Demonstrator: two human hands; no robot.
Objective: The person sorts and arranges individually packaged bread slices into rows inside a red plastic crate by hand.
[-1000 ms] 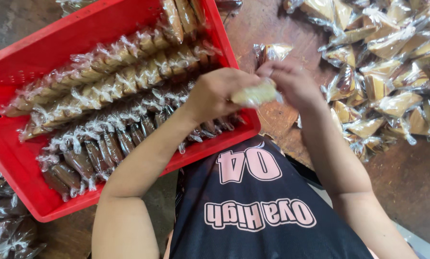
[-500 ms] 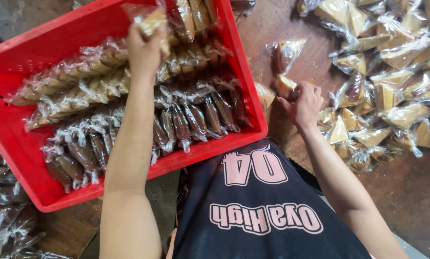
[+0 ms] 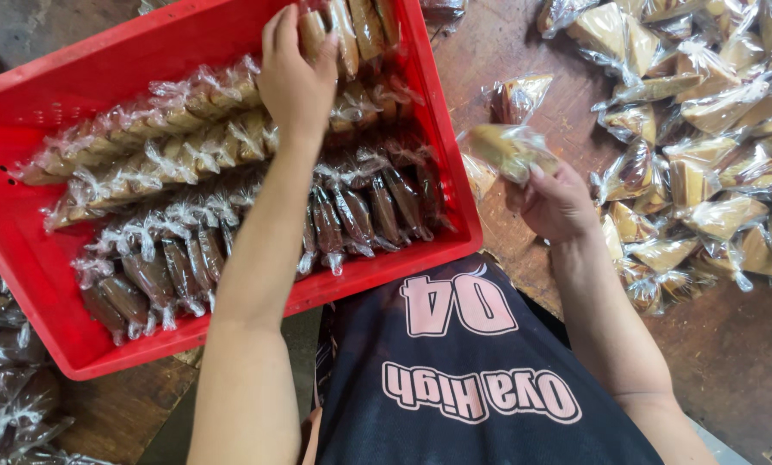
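Note:
A red plastic crate (image 3: 24, 241) holds rows of clear-wrapped cake slices, pale ones (image 3: 145, 155) at the back and dark brown ones (image 3: 360, 207) in front. My left hand (image 3: 296, 73) reaches into the crate's far side and presses a wrapped pale slice (image 3: 313, 30) in among the upright ones there. My right hand (image 3: 558, 202) is just right of the crate over the wooden table and grips another wrapped pale slice (image 3: 506, 151) by its edge.
A heap of wrapped wedge-shaped slices (image 3: 704, 129) covers the wooden table (image 3: 730, 362) on the right. More wrapped dark pieces (image 3: 7, 379) lie left of the crate. My dark printed shirt fills the bottom middle.
Both hands were together on one wrapped slice. My left hand then carried it up into the crate's far side, while my right hand moved right and picked up another slice from the table.

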